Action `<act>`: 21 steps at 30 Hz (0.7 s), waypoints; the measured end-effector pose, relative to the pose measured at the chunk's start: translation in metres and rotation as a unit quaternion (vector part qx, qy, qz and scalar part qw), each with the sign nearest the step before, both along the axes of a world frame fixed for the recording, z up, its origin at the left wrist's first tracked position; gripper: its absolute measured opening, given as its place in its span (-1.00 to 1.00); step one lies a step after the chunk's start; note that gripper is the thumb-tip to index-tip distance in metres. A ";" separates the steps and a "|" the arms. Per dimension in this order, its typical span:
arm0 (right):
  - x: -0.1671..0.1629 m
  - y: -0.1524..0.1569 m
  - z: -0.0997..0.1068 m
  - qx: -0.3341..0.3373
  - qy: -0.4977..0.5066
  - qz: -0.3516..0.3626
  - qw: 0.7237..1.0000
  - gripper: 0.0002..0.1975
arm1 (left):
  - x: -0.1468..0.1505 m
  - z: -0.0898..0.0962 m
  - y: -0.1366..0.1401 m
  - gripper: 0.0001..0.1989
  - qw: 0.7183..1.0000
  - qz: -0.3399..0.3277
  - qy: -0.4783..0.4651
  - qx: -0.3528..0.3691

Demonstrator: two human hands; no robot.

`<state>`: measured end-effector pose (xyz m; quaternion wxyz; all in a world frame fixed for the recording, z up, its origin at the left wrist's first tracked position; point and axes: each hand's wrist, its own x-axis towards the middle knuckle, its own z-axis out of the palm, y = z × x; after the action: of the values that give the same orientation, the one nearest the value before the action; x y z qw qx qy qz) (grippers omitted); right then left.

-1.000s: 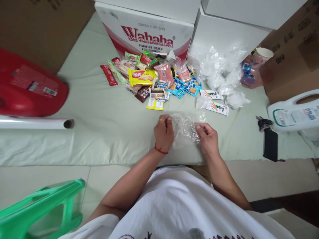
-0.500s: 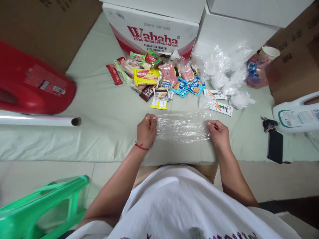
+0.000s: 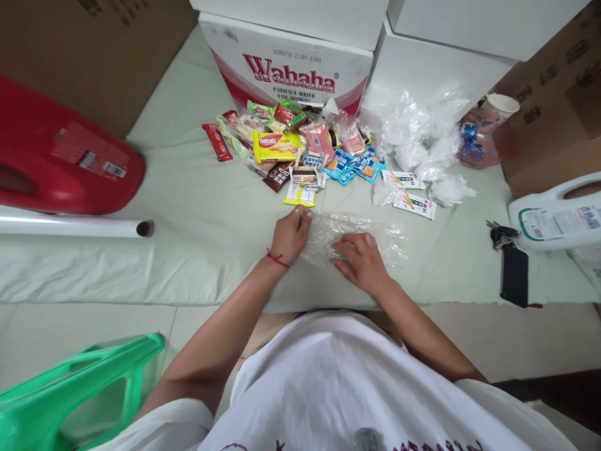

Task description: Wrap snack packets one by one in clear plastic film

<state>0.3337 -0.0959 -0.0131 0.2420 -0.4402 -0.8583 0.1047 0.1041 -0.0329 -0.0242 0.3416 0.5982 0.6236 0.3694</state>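
Note:
A clear, crinkled plastic bag [image 3: 385, 241] lies spread near the front of the cloth-covered table. My left hand [image 3: 291, 233], with a red string on its wrist, pinches the bag's left end between thumb and fingers. Over the middle of the bag is my right hand [image 3: 361, 260], its fingers bent and apart, pointing left. Just beyond the bag sits a heap of wrapped snacks, among them a yellow wafer packet [image 3: 278, 146], blue biscuit packets [image 3: 354, 164] and white stick packets [image 3: 414, 204].
A Wahaha carton [image 3: 291, 69] stands behind the snacks. Crumpled clear plastic [image 3: 413, 128] is piled to its right. A red jug [image 3: 70, 156] and a white roll [image 3: 75, 227] lie left; a white bottle [image 3: 558, 213], keys and a black case [image 3: 514, 275] lie right. A green stool [image 3: 94, 388] stands below.
My right hand has let go of the bag's right end and moved left over its middle. My left hand keeps its pinch and has shifted slightly right. The bag is no longer stretched.

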 end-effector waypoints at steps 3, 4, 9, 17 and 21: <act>-0.004 0.006 -0.011 -0.013 -0.015 -0.028 0.999 -0.79 | 0.001 -0.002 0.003 -0.80 0.996 0.028 -0.085 -0.021; -0.004 0.006 -0.012 -0.024 -0.005 -0.045 0.999 -0.77 | 0.000 -0.001 0.001 -0.74 0.991 0.056 -0.117 -0.016; -0.011 0.000 -0.004 -0.093 0.102 -0.136 0.981 -0.81 | 0.004 0.008 -0.042 -0.61 0.951 0.220 -0.215 -0.021; -0.044 -0.004 0.022 -0.299 0.319 -0.217 0.873 -0.80 | 0.044 0.026 -0.095 -0.59 0.878 0.149 -0.394 -0.227; -0.048 0.002 0.027 -0.399 0.418 -0.232 0.783 -0.71 | 0.041 0.031 -0.078 -0.73 0.842 0.153 -0.459 -0.239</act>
<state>0.2859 -0.0943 0.0140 0.3966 -0.5960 -0.4268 0.5526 0.1450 -0.1109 0.0065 0.6601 0.1571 0.5481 0.4890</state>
